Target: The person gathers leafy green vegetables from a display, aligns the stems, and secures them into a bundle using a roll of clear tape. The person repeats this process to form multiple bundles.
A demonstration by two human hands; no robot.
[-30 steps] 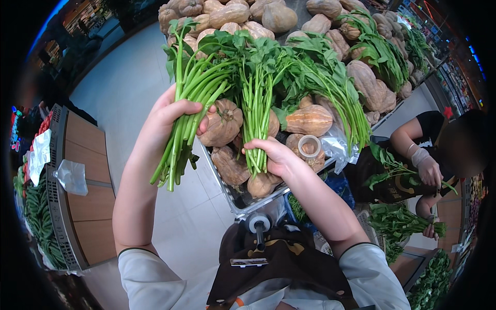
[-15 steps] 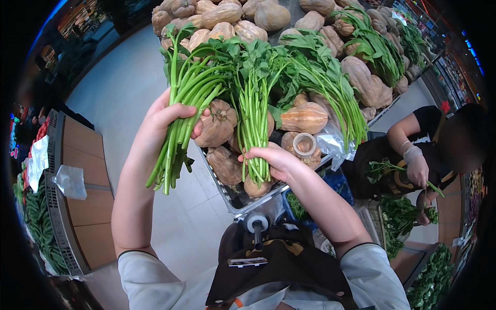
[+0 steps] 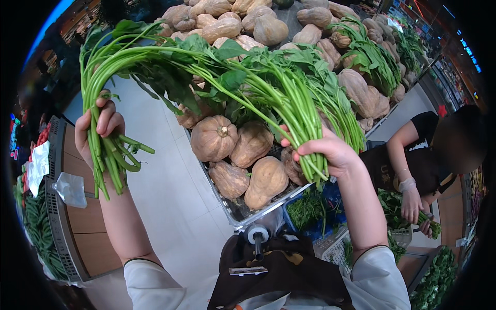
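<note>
At nine o'clock, the left hand [image 3: 99, 126] is closed around the stems of one bunch of leafy greens [image 3: 111, 88]. At three o'clock, the right hand [image 3: 330, 152] grips the stems of a second bunch [image 3: 294, 98]. The hands are well apart, with leaves overlapping at twelve. Behind them, a pumpkin display bin [image 3: 248, 217] shows its metal edge. Pale open floor [image 3: 170, 206] lies at seven. The leaves hide many pumpkins [image 3: 219, 137]. A co-worker's gloved hand [image 3: 411, 199] at four is partly cut off.
</note>
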